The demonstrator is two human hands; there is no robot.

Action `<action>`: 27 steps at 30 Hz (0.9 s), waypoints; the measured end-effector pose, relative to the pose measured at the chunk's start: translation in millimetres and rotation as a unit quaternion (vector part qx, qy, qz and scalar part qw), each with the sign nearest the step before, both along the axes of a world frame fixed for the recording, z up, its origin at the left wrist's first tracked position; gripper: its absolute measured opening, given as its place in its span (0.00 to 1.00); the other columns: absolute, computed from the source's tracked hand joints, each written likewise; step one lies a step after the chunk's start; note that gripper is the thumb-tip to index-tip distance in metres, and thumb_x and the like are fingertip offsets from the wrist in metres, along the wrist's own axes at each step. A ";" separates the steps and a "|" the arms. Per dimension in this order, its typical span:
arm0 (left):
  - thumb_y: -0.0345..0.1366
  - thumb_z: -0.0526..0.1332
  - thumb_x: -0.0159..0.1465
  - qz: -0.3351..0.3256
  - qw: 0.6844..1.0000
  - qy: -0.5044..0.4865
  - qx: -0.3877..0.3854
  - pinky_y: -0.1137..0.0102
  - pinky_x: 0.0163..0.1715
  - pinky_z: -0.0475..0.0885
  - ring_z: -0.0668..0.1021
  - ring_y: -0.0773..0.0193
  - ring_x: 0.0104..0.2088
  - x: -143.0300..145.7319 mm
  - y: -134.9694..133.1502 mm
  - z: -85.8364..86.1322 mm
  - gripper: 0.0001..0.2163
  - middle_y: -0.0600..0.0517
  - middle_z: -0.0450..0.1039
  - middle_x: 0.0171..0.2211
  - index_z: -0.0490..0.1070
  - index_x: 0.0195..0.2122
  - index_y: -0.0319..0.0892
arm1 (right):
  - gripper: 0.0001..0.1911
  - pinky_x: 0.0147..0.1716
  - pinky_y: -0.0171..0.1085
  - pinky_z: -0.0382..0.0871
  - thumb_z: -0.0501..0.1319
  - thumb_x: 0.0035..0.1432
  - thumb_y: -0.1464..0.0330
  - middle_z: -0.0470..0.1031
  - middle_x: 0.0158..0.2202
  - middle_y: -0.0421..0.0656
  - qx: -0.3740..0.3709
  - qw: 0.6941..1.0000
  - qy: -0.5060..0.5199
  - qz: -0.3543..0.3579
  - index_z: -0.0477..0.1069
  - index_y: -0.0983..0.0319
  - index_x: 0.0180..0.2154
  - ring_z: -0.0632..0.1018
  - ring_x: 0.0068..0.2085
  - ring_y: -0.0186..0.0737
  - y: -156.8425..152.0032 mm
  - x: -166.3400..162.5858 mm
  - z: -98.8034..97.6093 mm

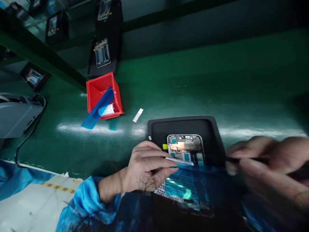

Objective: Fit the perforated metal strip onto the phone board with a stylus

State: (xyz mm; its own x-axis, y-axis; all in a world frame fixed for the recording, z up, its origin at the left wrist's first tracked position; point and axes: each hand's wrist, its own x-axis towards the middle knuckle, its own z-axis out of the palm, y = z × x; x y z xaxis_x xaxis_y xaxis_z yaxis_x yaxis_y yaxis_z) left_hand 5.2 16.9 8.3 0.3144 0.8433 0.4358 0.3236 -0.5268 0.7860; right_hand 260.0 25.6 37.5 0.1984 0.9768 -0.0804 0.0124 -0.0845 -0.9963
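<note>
Green matting covers a workbench where an opened phone (185, 147) lies in a black tray (185, 125), circuit side up. The left hand (147, 167) pinches a blue film sheet (185, 183) with a white perforated strip at its top edge, held over the phone's lower half. The right hand (267, 167), blurred and close to the camera, seems closed around a thin dark tool (243, 159) pointing towards the phone. The film could settle crooked if either hand slips, and the tool tip might scratch exposed components. A red bin (103, 93) sits well behind.
</note>
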 end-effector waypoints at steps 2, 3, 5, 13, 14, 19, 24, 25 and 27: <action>0.37 0.73 0.68 -0.038 0.999 -0.011 0.001 0.64 0.36 0.89 0.90 0.61 0.25 -2.1 0.8 1.0 0.03 0.55 0.93 0.31 0.83 0.37 0.46 | 0.18 0.25 0.39 0.83 0.83 0.48 0.65 0.81 0.24 0.37 0.008 1.000 0.005 -0.010 0.75 0.51 0.23 0.82 0.23 0.40 6.4 9.8 -4.2; 0.37 0.72 0.69 -0.063 0.998 -0.010 -0.002 0.64 0.37 0.89 0.90 0.62 0.24 -3.2 1.2 1.6 0.03 0.55 0.93 0.32 0.83 0.37 0.47 | 0.18 0.24 0.38 0.82 0.83 0.48 0.66 0.82 0.24 0.37 0.013 1.000 -0.005 -0.007 0.75 0.52 0.23 0.82 0.23 0.40 9.5 12.9 -6.4; 0.36 0.70 0.71 -0.106 0.994 -0.004 -0.006 0.63 0.39 0.89 0.90 0.62 0.25 -5.0 2.3 2.9 0.03 0.54 0.94 0.34 0.82 0.39 0.46 | 0.18 0.25 0.38 0.82 0.83 0.48 0.66 0.82 0.24 0.38 0.009 0.999 -0.039 0.002 0.75 0.53 0.22 0.84 0.25 0.41 13.9 15.5 -10.3; 0.36 0.71 0.71 -0.120 0.992 0.024 -0.016 0.63 0.38 0.90 0.91 0.61 0.26 -7.1 5.1 6.9 0.02 0.54 0.94 0.35 0.82 0.40 0.46 | 0.16 0.29 0.33 0.82 0.79 0.54 0.72 0.86 0.27 0.36 0.031 0.996 -0.069 0.039 0.75 0.52 0.25 0.87 0.29 0.39 7.3 14.3 -14.1; 0.36 0.71 0.71 -0.123 0.992 0.028 -0.020 0.62 0.38 0.91 0.91 0.61 0.26 -7.1 5.1 7.5 0.02 0.54 0.94 0.35 0.83 0.40 0.47 | 0.16 0.29 0.33 0.82 0.79 0.55 0.72 0.86 0.28 0.36 0.033 0.996 -0.070 0.046 0.74 0.52 0.26 0.87 0.29 0.38 6.6 14.3 -13.8; 0.36 0.70 0.71 -0.113 0.993 0.033 -0.028 0.62 0.40 0.90 0.91 0.61 0.26 -6.6 4.1 9.5 0.02 0.55 0.94 0.35 0.82 0.40 0.47 | 0.15 0.30 0.31 0.83 0.77 0.57 0.72 0.87 0.29 0.36 0.030 0.994 -0.080 0.062 0.75 0.51 0.27 0.88 0.31 0.39 6.5 11.6 -13.8; 0.36 0.71 0.72 -0.110 0.993 0.023 -0.036 0.66 0.43 0.87 0.91 0.65 0.28 -4.9 3.7 9.9 0.05 0.54 0.94 0.35 0.83 0.38 0.44 | 0.15 0.30 0.29 0.83 0.77 0.57 0.72 0.86 0.29 0.34 0.047 0.991 -0.107 0.061 0.74 0.51 0.27 0.88 0.31 0.37 6.2 9.3 -14.5; 0.36 0.71 0.73 -0.109 0.993 0.024 -0.038 0.66 0.44 0.86 0.91 0.65 0.29 -4.8 3.8 10.1 0.05 0.54 0.94 0.35 0.83 0.38 0.43 | 0.15 0.29 0.30 0.83 0.77 0.57 0.72 0.86 0.29 0.34 0.051 0.990 -0.115 0.063 0.74 0.51 0.27 0.88 0.30 0.38 6.0 9.5 -14.5; 0.36 0.70 0.73 -0.116 0.992 0.030 -0.039 0.68 0.45 0.85 0.91 0.66 0.29 -5.2 4.2 10.5 0.06 0.53 0.94 0.35 0.84 0.38 0.43 | 0.15 0.29 0.31 0.84 0.76 0.57 0.72 0.86 0.29 0.35 0.059 0.988 -0.127 0.070 0.75 0.51 0.27 0.88 0.30 0.38 5.6 10.2 -14.5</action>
